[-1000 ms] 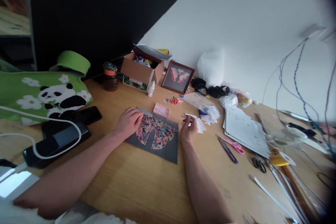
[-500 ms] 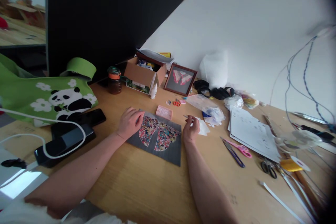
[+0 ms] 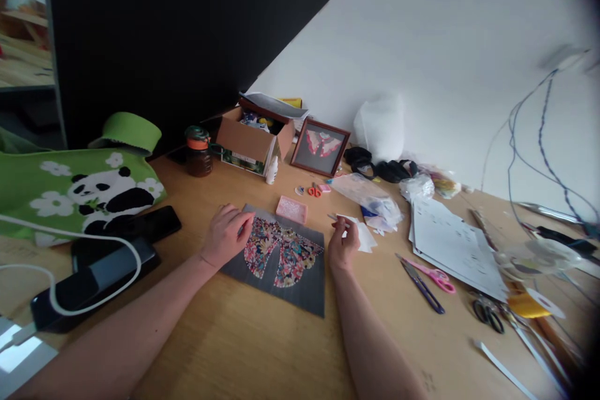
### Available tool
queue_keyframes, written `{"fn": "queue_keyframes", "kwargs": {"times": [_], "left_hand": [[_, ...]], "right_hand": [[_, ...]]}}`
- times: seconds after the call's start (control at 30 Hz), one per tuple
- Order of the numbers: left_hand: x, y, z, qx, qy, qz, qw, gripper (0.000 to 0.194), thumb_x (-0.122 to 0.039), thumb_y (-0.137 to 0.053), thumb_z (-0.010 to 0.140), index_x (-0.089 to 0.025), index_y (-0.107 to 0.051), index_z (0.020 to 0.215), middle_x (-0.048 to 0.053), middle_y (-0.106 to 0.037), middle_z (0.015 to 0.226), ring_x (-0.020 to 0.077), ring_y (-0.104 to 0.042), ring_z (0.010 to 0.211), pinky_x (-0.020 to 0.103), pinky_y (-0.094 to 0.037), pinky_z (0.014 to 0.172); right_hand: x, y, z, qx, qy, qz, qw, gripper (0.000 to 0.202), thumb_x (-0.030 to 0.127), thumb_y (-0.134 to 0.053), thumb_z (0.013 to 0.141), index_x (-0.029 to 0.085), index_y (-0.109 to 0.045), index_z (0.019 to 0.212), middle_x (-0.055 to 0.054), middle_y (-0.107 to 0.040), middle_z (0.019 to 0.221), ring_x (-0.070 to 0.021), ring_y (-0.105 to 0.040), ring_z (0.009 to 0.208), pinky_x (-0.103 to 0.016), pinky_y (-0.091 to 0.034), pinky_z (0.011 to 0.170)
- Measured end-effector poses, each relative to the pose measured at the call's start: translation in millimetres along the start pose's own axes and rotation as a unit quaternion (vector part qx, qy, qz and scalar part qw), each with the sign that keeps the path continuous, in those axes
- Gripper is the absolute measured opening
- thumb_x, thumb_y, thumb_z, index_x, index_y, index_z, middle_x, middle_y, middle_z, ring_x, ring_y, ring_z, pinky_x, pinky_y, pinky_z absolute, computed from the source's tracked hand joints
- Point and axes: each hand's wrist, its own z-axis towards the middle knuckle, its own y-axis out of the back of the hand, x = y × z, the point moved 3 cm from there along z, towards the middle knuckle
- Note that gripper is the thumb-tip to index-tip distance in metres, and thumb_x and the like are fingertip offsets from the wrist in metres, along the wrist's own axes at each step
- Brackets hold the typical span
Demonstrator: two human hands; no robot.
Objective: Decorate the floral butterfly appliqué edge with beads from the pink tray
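Note:
A grey board [image 3: 304,297] lies flat on the table, bearing a butterfly shape [image 3: 293,259] in flowered fabric edged with small pale dots. My left hand [image 3: 227,234] rests at the board's upper left edge, fingers curled and closed; whether anything is between the fingertips is hidden. Just right of the board, my right hand [image 3: 344,247] is closed around a thin, pen-like tool [image 3: 332,217], whose tip points left. Between the hands, touching or close to the board's top edge, sits a small pink tray [image 3: 291,209] with tiny pale bits in it. White paper [image 3: 363,234] lies beside my right hand.
A framed butterfly picture [image 3: 320,145], a cardboard box [image 3: 248,137], a white bottle [image 3: 272,170] and a jar [image 3: 199,156] stand behind. Small orange scissors [image 3: 314,190] lie near the tray. Pink scissors [image 3: 435,276] and paper sheets [image 3: 450,244] are right; a panda bag [image 3: 56,181] is left.
The whole view has shifted slightly, with the table things sitting a little lower. Both hands keep nearly the same places and grips beside the board.

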Motion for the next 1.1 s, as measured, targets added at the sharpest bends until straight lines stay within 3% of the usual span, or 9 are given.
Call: {"fn": "queue_keyframes", "kwargs": {"times": [0.27, 0.53, 0.77, 1.1], "left_hand": [[3.3, -0.8, -0.1, 0.011, 0.022, -0.018, 1.0, 0.012, -0.011, -0.058, 0.091, -0.018, -0.065, 0.098, 0.004, -0.068, 0.077, 0.0193, -0.059, 0.073, 0.036, -0.051, 0.071], [0.0, -2.8, -1.5, 0.026, 0.029, -0.046, 0.998, 0.015, -0.008, -0.06, 0.09, -0.017, -0.065, 0.101, 0.004, -0.069, 0.079, 0.0189, -0.059, 0.074, 0.035, -0.052, 0.071], [-0.7, -3.5, -4.7, 0.056, 0.038, -0.065, 0.996, 0.016, -0.007, -0.061, 0.09, -0.018, -0.064, 0.102, 0.001, -0.069, 0.079, 0.0175, -0.058, 0.075, 0.032, -0.051, 0.07], [-2.6, -9.6, -8.4, 0.087, 0.046, -0.089, 0.991, 0.013, -0.012, -0.058, 0.093, -0.02, -0.066, 0.098, 0.001, -0.07, 0.078, 0.0154, -0.062, 0.073, 0.029, -0.053, 0.067]], "right_hand": [[19.7, -2.4, 4.3, 0.039, -0.027, 0.062, 0.997, 0.045, 0.058, -0.047, 0.094, 0.018, -0.064, 0.104, -0.009, -0.072, 0.087, -0.0214, -0.069, 0.081, -0.031, -0.048, 0.071], [61.2, -43.3, 49.1, 0.173, 0.014, 0.118, 0.978, 0.039, 0.055, -0.055, 0.092, 0.018, -0.069, 0.093, -0.006, -0.073, 0.079, -0.0205, -0.068, 0.077, -0.028, -0.048, 0.065], [49.2, -55.5, 35.1, 0.25, 0.044, 0.068, 0.965, 0.037, 0.052, -0.058, 0.09, 0.018, -0.069, 0.081, -0.005, -0.071, 0.076, -0.0192, -0.066, 0.071, -0.027, -0.046, 0.062], [46.0, -61.1, 29.3, 0.307, 0.081, 0.049, 0.947, 0.033, 0.046, -0.051, 0.095, 0.02, -0.069, 0.085, -0.006, -0.074, 0.081, -0.0195, -0.068, 0.074, -0.028, -0.049, 0.065]]}}
